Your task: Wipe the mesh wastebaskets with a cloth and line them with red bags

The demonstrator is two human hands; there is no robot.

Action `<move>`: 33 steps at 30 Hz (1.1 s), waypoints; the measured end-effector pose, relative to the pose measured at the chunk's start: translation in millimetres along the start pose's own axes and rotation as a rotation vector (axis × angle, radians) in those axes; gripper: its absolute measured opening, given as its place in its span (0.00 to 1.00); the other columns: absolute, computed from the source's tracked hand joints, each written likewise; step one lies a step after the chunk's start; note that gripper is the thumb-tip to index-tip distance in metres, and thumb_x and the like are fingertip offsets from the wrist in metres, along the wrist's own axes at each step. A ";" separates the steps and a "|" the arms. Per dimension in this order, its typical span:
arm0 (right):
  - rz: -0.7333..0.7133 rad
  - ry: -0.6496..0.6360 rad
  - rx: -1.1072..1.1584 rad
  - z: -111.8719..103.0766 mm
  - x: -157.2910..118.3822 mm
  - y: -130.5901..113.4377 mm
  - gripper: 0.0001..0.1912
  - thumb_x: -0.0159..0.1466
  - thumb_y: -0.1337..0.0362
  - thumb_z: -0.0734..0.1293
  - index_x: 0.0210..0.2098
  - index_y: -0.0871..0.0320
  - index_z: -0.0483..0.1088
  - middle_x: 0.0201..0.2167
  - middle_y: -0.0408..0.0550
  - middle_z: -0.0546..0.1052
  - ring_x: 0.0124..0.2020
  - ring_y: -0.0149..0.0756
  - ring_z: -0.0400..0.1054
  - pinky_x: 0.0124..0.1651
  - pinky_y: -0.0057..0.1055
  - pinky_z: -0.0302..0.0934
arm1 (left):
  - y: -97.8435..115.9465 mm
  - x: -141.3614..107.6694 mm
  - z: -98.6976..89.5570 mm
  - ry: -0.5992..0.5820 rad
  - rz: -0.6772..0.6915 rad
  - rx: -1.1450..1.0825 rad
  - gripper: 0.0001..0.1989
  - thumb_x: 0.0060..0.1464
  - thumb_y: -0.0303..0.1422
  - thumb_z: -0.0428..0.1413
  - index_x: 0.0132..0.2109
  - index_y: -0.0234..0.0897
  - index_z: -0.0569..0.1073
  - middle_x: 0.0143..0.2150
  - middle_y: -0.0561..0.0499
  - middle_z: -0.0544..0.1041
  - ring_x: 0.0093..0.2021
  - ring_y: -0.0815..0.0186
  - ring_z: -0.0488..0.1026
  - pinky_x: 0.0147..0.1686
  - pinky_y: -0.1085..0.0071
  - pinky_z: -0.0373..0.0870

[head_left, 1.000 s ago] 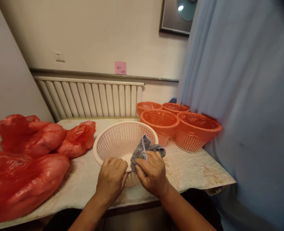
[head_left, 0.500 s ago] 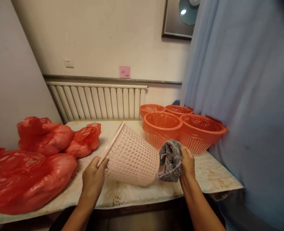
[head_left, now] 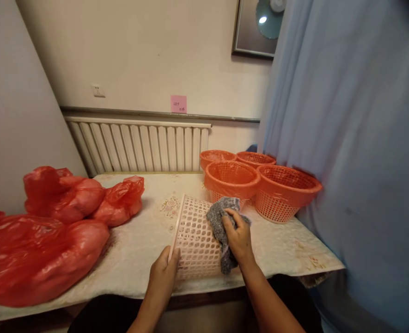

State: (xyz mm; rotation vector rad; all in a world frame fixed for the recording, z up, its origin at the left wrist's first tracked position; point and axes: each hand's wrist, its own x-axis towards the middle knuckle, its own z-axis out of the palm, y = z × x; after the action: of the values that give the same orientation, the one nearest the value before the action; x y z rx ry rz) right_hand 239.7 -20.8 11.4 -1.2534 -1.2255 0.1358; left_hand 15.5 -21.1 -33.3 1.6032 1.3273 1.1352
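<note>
Over floral cloth (head_left: 149, 240): left hand (head_left: 164, 270) clamped on perforated basket's (head_left: 198, 236) rim, right hand (head_left: 238, 235) gripping crumpled grey rag (head_left: 221, 222).

I am facing a small, square, pink paper note (head_left: 178, 104) that is sticking to the cream-painted wall (head_left: 121, 51), just above the long grey rail (head_left: 149, 114). It is carrying dark handwriting on two lines, but I am not managing to read either surely.

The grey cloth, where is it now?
In the head view, the grey cloth is in the right hand, at the right end of the pale basket.
</note>
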 end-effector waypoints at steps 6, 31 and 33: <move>-0.224 -0.110 -0.254 12.3 -21.2 22.0 0.20 0.62 0.58 0.66 0.52 0.57 0.69 0.48 0.54 0.76 0.51 0.48 0.67 0.60 0.53 0.56 | -7.7 -4.4 3.1 -0.059 0.035 -0.024 0.21 0.59 0.51 0.46 0.33 0.38 0.71 0.28 0.52 0.73 0.34 0.59 0.71 0.35 0.69 0.67; -0.262 -0.057 -0.294 50.3 -46.5 -12.6 0.19 0.60 0.69 0.64 0.51 0.61 0.69 0.42 0.53 0.76 0.47 0.45 0.67 0.59 0.49 0.57 | -16.5 -2.5 15.3 -0.178 0.104 -0.118 0.19 0.57 0.45 0.51 0.42 0.33 0.74 0.39 0.44 0.79 0.42 0.54 0.76 0.47 0.61 0.71; -0.300 -0.080 -0.225 61.2 -59.4 -27.6 0.20 0.59 0.70 0.63 0.52 0.60 0.68 0.43 0.52 0.76 0.47 0.44 0.67 0.60 0.49 0.56 | -16.2 -1.3 17.3 -0.173 0.155 -0.152 0.19 0.57 0.43 0.51 0.46 0.33 0.73 0.45 0.42 0.79 0.49 0.52 0.74 0.52 0.58 0.68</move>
State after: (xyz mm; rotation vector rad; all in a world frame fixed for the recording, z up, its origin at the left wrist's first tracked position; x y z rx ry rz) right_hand 154.9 -32.2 -15.3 -1.2480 -1.5156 -0.1769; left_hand 26.6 -19.7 -54.2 1.6726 0.9955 1.1321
